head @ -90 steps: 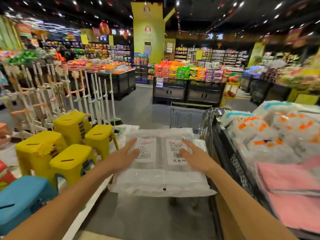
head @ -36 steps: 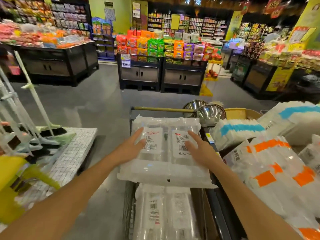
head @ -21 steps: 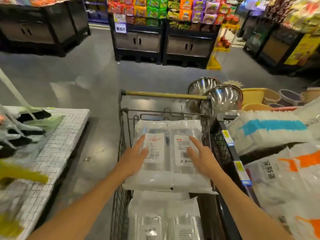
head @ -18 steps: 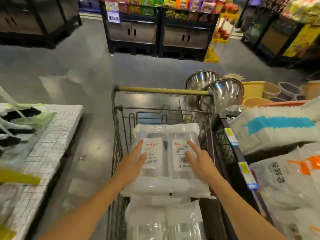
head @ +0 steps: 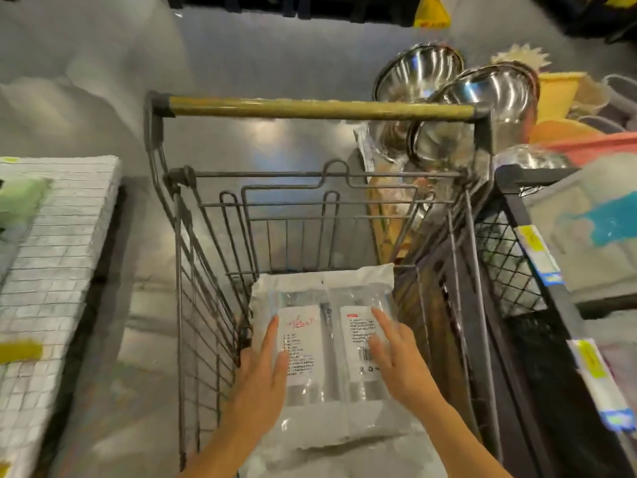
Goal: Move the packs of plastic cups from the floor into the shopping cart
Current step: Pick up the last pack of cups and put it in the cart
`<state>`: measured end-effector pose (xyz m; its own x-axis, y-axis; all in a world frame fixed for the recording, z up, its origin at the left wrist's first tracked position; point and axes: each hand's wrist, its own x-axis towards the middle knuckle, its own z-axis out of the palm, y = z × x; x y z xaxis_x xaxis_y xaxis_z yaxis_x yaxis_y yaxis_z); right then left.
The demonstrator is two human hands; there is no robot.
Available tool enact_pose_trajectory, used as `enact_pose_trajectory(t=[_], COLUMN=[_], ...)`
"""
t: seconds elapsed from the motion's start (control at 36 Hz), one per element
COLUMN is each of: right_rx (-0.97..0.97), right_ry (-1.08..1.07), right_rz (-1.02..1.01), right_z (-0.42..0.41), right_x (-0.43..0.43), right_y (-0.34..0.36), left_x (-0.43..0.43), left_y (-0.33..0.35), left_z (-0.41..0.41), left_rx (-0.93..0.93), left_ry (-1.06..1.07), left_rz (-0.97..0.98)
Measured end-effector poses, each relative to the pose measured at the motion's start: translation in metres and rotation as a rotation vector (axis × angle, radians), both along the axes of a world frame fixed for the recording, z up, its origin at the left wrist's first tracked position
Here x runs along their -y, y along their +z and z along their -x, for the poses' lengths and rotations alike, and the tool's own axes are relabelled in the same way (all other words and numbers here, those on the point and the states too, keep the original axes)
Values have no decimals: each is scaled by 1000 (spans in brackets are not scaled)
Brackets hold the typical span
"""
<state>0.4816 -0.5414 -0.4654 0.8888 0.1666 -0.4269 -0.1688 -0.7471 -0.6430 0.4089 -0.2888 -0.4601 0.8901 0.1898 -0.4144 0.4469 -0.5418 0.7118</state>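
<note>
A clear pack of plastic cups [head: 325, 298] with two white labels lies low inside the wire shopping cart [head: 193, 257], at its far end. My left hand [head: 262, 377] lies flat on the pack's left side, fingers straight. My right hand [head: 396, 363] lies flat on its right side, fingers spread. Another pack [head: 310, 460] shows under it at the near end of the basket, partly hidden. The cart's yellow handle bar [head: 320, 110] is on the far side.
A black wire display bin [head: 510, 257] with bagged goods presses against the cart's right side. Steel bowls [head: 482, 94] and coloured basins stand beyond it. A white tiled platform [head: 51, 270] is on the left. Grey floor lies ahead.
Both hands have carried the pack forward over the cart and lowered it down into the basket onto another pack. My view has tilted downward.
</note>
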Motion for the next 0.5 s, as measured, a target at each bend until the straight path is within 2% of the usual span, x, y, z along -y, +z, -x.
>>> enact_pose_trajectory(t=[0.19,0.33,0.42,0.5], right_rx=[-37,-14,-29,73], right_ry=[47,154,176,203], right_rz=[41,201,343,444], right_z=[0,0,2,5], right_x=[2,2,-4,-4], right_y=[5,19,47,81], left_x=[7,2,1,-3], left_y=[-1,11,29,55], left_z=[1,5,4,-1], left_rx=[-17,-37,-90,-138], left_ry=[27,-31,-106,-175], left_rz=[-13,-15,-95,-249])
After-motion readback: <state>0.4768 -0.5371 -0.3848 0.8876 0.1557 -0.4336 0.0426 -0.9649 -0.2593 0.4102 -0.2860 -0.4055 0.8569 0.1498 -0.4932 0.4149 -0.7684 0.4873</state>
